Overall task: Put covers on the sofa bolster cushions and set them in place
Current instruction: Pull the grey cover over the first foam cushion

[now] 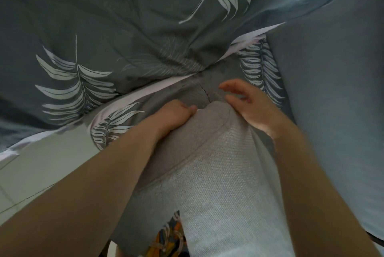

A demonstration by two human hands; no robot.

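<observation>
One bolster cushion (224, 173) fills the lower centre of the frame, a long pale knitted roll whose long axis runs from the bottom edge up toward the middle, its far end pointing up and slightly right. One grey cover (182, 144) is partly drawn over it: the cover's hemmed edge crosses the roll on a slant from lower left to upper right, so the far end and the left flank are wrapped while the near stretch of white knit lies bare. Two bare hands work at that far end, one on either side. The left hand (174, 115), left of centre, is closed into a fist on the grey cover at the roll's upper left shoulder, knuckles up, fingers curled into the cloth. The right hand (249, 107), right of centre, is spread open with fingers loosely apart, its palm lying against the upper right side of the covered end and holding nothing. Beyond the cushion's tip lies one dark grey leaf-print sheet (116, 28), rumpled across the upper half of the frame, with five white frond prints showing on it. One plain blue-grey cushion (336, 94) takes up the right side, just beside the roll. Pale floor (41, 165) shows at lower left, and a scrap of orange patterned cloth (166, 238) peeks out at the bottom edge under the cover.
</observation>
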